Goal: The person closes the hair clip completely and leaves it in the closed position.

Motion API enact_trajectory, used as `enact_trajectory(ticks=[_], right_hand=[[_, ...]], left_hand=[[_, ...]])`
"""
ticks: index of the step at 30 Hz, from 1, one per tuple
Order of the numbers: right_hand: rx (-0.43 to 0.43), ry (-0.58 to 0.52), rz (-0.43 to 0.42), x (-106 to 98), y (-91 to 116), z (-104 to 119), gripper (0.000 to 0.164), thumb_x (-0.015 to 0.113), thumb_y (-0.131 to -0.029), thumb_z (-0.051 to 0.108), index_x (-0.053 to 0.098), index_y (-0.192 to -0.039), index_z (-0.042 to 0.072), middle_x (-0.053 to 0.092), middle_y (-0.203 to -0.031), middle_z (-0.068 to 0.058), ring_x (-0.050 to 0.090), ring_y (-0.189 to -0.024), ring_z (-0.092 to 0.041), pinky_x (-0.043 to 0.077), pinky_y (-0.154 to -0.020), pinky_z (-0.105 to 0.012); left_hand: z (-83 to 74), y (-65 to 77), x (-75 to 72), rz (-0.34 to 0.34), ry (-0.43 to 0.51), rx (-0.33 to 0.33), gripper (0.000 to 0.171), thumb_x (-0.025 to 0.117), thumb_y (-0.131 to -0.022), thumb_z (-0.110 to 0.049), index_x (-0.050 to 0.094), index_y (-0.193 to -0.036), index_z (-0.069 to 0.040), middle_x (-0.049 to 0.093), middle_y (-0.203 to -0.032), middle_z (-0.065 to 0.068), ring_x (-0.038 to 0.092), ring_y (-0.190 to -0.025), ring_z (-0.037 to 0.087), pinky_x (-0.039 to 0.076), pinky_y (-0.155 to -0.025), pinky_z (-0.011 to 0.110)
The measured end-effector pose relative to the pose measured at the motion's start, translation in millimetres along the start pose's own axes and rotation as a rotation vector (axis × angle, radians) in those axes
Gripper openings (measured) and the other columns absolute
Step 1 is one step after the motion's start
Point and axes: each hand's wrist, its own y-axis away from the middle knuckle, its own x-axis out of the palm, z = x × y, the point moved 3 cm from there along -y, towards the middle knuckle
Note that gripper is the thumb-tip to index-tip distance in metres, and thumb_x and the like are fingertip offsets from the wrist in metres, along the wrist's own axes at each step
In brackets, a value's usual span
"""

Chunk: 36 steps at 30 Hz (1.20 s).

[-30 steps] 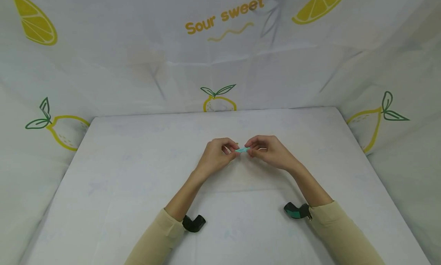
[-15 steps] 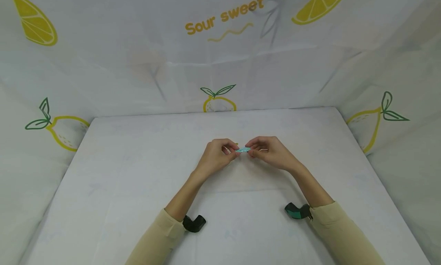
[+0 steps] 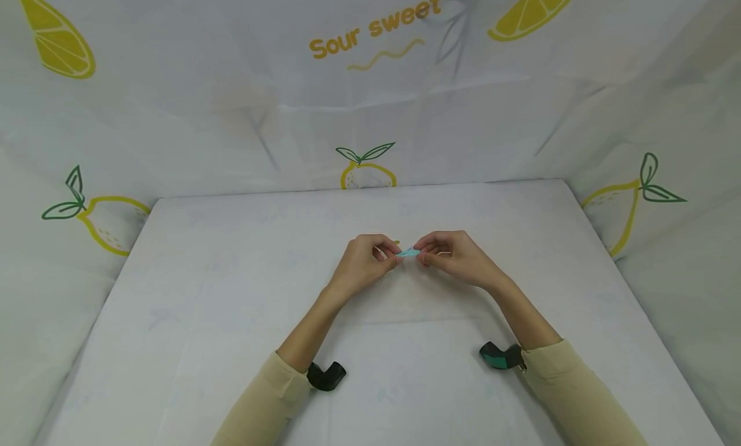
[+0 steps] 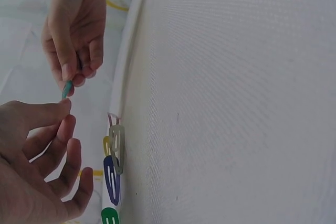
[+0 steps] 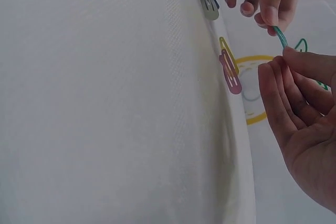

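A small turquoise snap hair clip [image 3: 410,253] spans the gap between my two hands, above the far half of the table. My left hand [image 3: 361,259] pinches its left end between thumb and fingertips. At the other end, the thumb and fingers of my right hand [image 3: 457,258] grip it. In the right wrist view the clip [image 5: 281,36] looks slightly curved, and its ends are covered by fingertips. The left wrist view has a grey hair clip [image 4: 117,150], a blue one [image 4: 111,182] and a green one [image 4: 109,215] beyond the left hand's fingers.
A pink hair clip [image 5: 231,74] and a yellow one [image 5: 227,56] lie near the table edge in the right wrist view. Beneath the arms is a white-covered table [image 3: 231,291]. White lemon-printed cloth [image 3: 220,111] hangs around its back and sides.
Both hands stay almost in place, still gripping the turquoise hair clip. Its visible outline shifts slightly, from a narrow sliver to a shape with a small peak on top.
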Motion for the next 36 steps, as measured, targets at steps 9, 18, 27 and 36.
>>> enact_trajectory(ticks=[9, 18, 27, 36], right_hand=[[0.008, -0.015, 0.004, 0.5, -0.1, -0.8, 0.019, 0.069, -0.103, 0.005, 0.075, -0.119, -0.003, 0.078, -0.103, -0.022, 0.075, -0.093, -0.031, 0.06, -0.09, -0.02], [0.014, -0.014, 0.005, 0.0, 0.0, -2.3, 0.018, 0.068, -0.103, 0.003, 0.075, -0.118, -0.004, 0.078, -0.104, -0.022, 0.075, -0.094, -0.028, 0.061, -0.089, -0.021], [0.011, -0.002, 0.006, -0.7, 0.4, -3.0, 0.016, 0.069, -0.103, 0.004, 0.076, -0.117, -0.001, 0.078, -0.103, -0.021, 0.074, -0.094, -0.031, 0.061, -0.088, -0.02], [0.014, 0.003, 0.024, -1.0, 0.5, -2.8, 0.017, 0.068, -0.104, 0.003, 0.076, -0.118, -0.003, 0.078, -0.104, -0.021, 0.074, -0.094, -0.031, 0.061, -0.089, -0.021]], left_hand=[[1.2, -0.6, 0.5, -0.002, -0.018, 0.002, 0.006, 0.081, -0.094, -0.009, 0.081, -0.1, -0.007, 0.08, -0.094, 0.006, 0.064, -0.076, 0.012, 0.049, -0.068, 0.021], [3.3, -1.6, 2.4, 0.013, -0.019, -0.021, 0.005, 0.081, -0.094, -0.011, 0.081, -0.099, -0.01, 0.077, -0.088, 0.004, 0.062, -0.074, 0.012, 0.047, -0.066, 0.022], [1.4, -1.8, 2.7, 0.019, -0.025, -0.037, 0.005, 0.079, -0.095, -0.012, 0.081, -0.099, -0.011, 0.077, -0.087, 0.003, 0.062, -0.072, 0.012, 0.047, -0.066, 0.023], [2.3, -2.8, 4.5, 0.034, -0.055, -0.047, 0.006, 0.08, -0.095, -0.012, 0.081, -0.1, -0.01, 0.077, -0.088, 0.003, 0.063, -0.072, 0.012, 0.047, -0.065, 0.023]])
